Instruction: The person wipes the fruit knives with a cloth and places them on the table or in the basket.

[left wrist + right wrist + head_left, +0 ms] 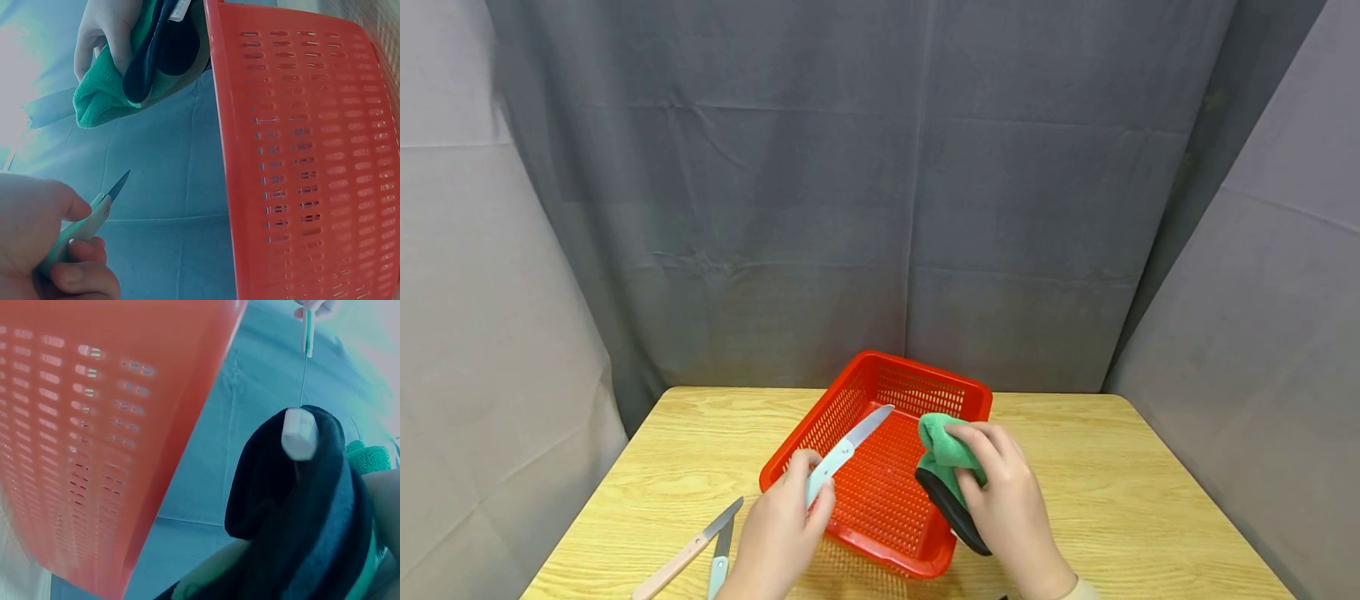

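Note:
My left hand (786,525) grips a knife (842,454) by its pale blue handle, with the blade pointing up and away over the red basket. In the left wrist view the thumb and curled fingers close round the knife's handle (78,234). My right hand (1007,492) holds a bunched green cloth (951,446) with a black edge, thumb and fingers pinching its folds. A white tag (300,433) shows on the dark edge in the right wrist view. Cloth and blade are apart, both above the red plastic basket (891,550).
Left of the basket, two more knives lie on the wooden table (1120,500): one with a pinkish handle (673,571), one with a pale blue handle (718,571). Grey curtains (790,208) hang behind and at both sides. A small dark object shows at the bottom edge.

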Available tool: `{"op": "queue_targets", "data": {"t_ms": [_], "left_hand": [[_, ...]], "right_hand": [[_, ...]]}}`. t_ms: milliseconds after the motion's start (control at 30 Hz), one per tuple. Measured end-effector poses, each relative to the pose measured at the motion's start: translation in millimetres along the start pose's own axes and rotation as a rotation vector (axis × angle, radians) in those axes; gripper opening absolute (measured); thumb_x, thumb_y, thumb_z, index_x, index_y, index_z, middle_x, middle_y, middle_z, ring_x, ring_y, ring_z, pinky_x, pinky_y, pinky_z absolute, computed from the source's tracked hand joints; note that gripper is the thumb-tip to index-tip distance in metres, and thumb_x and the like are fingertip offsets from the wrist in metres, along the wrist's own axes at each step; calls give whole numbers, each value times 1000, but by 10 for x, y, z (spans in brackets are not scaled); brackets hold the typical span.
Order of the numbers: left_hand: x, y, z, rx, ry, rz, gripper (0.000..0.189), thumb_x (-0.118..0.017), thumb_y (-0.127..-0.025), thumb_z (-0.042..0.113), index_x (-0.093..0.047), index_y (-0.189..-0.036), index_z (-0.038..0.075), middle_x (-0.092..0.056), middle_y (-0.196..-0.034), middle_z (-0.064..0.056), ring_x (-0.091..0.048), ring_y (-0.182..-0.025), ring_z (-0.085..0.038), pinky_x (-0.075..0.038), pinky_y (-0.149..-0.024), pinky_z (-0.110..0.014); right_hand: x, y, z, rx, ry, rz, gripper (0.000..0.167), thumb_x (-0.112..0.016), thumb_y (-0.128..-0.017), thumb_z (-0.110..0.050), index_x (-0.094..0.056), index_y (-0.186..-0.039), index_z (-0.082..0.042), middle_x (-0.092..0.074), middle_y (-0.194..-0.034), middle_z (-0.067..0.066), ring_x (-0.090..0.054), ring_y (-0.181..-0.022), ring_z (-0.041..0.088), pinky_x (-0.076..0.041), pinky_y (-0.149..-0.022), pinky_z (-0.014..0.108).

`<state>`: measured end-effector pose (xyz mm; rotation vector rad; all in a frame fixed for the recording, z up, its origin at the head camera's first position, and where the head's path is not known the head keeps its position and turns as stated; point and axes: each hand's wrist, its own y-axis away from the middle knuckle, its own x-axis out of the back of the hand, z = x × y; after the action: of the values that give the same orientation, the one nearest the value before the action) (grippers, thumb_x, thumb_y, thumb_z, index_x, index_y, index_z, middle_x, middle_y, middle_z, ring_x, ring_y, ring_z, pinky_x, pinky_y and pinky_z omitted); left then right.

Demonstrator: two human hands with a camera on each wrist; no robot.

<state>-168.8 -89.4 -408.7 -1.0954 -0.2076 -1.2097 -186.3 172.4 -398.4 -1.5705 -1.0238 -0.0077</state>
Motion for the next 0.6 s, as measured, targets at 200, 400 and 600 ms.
{"op": "queue_targets", "data": {"t_ms": [200, 400, 600], "left_hand": [[-36, -12, 35, -15, 6, -3, 23, -70, -93, 15, -58, -114, 15, -37, -64, 13, -32, -50, 1, -29, -47, -20], [-80, -21, 55, -42, 16, 7, 24, -70, -93, 14, -58, -113, 14, -36, -64, 13, -30, -49, 1, -28, -46, -19], [-117, -37, 56, -89, 15, 29, 25, -72, -91, 13, -58, -112, 11, -36, -64, 13, -28, -49, 3, -27, -45, -17]], "right_hand": [[-12, 3, -32, 14, -14, 8, 58, -82, -72, 11, -72, -120, -20, -67, -114, 4, -65, -104, 23, -58, -83, 45], [-23, 9, -51, 37, -16, 14, 58, -82, -72, 10, -72, -120, -21, -67, -114, 2, -64, -103, 22, -58, -83, 44], [-45, 8, -64, 67, -22, 27, 61, -82, -71, 11, -72, -121, -22, -68, -114, 1, -64, -103, 21, -58, -82, 42]]}}
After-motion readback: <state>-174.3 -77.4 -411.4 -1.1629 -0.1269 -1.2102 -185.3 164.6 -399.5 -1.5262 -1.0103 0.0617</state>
